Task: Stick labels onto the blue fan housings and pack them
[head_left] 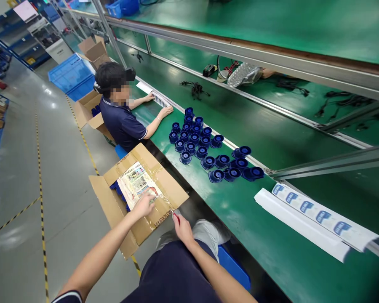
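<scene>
My left hand (144, 204) is over an open cardboard box (113, 204), at the lower edge of a printed sheet (135, 181); its fingers are bent, and whether they hold anything is hard to see. Dark blue parts (121, 195) show beneath the sheet. Near the box's right corner, my right hand (182, 227) is closed on a thin red tool (176, 216), its tip by the flap. Several dark blue round parts (202, 152) stand grouped on the green table (240, 210).
A co-worker (121, 113) sits beyond the box, both hands on a label strip (161, 100). White label sheets (303, 223) lie at the table's right. Metal posts (334, 162) cross the table, and cables (194, 89) lie behind. A blue stool (233, 267) is below.
</scene>
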`<state>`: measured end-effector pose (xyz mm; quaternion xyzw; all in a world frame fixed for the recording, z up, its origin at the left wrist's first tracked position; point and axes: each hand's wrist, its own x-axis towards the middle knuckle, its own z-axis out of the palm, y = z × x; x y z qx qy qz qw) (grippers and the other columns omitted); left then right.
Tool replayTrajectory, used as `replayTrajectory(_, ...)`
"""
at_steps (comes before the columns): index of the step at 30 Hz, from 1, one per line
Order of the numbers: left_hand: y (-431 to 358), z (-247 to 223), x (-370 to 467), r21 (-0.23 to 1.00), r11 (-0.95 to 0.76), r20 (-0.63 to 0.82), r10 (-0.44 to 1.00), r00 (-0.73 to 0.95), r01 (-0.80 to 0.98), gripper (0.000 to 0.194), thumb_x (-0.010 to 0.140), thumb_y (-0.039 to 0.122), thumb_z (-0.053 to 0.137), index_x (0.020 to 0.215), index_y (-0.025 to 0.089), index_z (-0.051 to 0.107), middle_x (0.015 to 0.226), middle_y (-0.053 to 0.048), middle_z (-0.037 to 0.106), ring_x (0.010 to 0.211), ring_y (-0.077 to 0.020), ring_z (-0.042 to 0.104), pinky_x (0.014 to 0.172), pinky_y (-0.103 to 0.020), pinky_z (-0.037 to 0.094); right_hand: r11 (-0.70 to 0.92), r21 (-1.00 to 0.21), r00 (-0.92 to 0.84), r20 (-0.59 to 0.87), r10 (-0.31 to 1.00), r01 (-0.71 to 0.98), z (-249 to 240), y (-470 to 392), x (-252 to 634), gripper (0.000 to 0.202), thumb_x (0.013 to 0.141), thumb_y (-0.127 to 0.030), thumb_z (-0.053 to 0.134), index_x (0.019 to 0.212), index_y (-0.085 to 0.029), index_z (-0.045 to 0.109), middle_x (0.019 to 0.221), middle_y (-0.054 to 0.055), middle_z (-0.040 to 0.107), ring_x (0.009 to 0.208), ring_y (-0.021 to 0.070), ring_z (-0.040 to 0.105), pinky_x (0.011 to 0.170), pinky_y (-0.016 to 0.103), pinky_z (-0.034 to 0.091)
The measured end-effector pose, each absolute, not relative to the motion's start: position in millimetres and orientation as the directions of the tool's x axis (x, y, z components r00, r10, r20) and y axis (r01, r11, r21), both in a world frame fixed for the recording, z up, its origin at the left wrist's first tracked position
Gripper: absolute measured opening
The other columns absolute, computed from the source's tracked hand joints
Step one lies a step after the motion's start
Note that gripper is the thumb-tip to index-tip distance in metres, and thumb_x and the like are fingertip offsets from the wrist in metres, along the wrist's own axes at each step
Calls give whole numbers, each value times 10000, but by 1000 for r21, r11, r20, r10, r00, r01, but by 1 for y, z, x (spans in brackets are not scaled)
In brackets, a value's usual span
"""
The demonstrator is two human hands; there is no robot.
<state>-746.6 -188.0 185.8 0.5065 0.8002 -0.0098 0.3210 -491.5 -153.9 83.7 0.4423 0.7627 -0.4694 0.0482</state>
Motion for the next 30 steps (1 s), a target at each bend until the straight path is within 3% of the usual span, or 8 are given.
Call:
replayTrajectory(6, -96, 169, -715, 240, 314, -501, 850, -160, 919, 519, 941, 257, 597, 1457, 210, 602, 1535, -155, 554, 1451, -310, 510, 1240, -420, 406, 123, -608, -515, -528, 675, 784, 86, -148, -496, 406, 1122, -388, 337, 1170, -192, 689, 1142, 130, 777, 993, 238, 761, 848, 294, 496)
replayTrajectory(9, -76, 151, -680, 196, 211, -544, 836, -73, 958, 745, 892, 368, 712, 1567, 164, 469, 1707, -193, 353, 1596, -363, 308, 1312, -477, 287, 101, -603, -503, -548, 668, 791, 86, -149, -490, 428, 1126, -397, 320, 1157, -209, 704, 1120, 116, 784, 1021, 234, 762, 880, 291, 499)
replayTrajectory(12, -61, 128, -643, 106, 167, -611, 789, -68, 980, 1007, 803, 475, 823, 1618, 99, 368, 1727, -292, 254, 1621, -486, 173, 1288, -652, 242, 71, -601, -489, -569, 661, 796, 86, -150, -483, 419, 1122, -403, 330, 1238, -223, 691, 1169, 129, 780, 1050, 250, 764, 907, 316, 507)
replayTrajectory(14, -52, 116, -625, 28, 155, -651, 753, -100, 988, 1022, 793, 441, 849, 1620, 91, 361, 1709, -318, 272, 1601, -527, 190, 1241, -713, 282, 39, -597, -467, -585, 663, 801, 83, -147, -472, 410, 1110, -413, 369, 1292, -217, 679, 1226, 160, 769, 1068, 280, 763, 929, 354, 513)
replayTrajectory(17, -41, 108, -611, -47, 95, -691, 716, -101, 994, 833, 862, 399, 806, 1577, 169, 446, 1706, -217, 343, 1589, -460, 265, 1256, -696, 280, -67, -585, -399, -628, 668, 808, 76, -138, -446, 473, 1114, -355, 317, 1189, -132, 727, 1148, 225, 785, 1059, 317, 766, 939, 402, 525)
replayTrajectory(20, -33, 110, -610, -74, 16, -716, 695, -64, 997, 680, 901, 413, 779, 1499, 194, 541, 1670, -159, 417, 1575, -413, 307, 1289, -697, 207, -184, -627, -383, -654, 653, 757, 68, -133, -433, 506, 1124, -318, 281, 1071, -127, 746, 1048, 182, 806, 1023, 273, 768, 929, 388, 548)
replayTrajectory(26, -15, 127, -625, -7, -43, -766, 643, 22, 999, 513, 964, 417, 718, 1397, 163, 610, 1419, -148, 643, 1316, -322, 615, 1146, -577, 482, -373, -698, -418, -685, 597, 611, 67, -149, -481, 407, 1124, -455, 406, 1202, -154, 669, 850, 7, 747, 643, 140, 689, 666, 307, 587)
replayTrajectory(30, -10, 127, -619, 61, -49, -764, 640, 78, 997, 427, 976, 405, 708, 1322, 160, 652, 1369, -137, 669, 1261, -296, 647, 1108, -545, 525, -405, -712, -418, -680, 603, 574, 69, -156, -504, 385, 1070, -506, 539, 1165, -161, 681, 935, 24, 749, 754, 155, 706, 746, 341, 601)
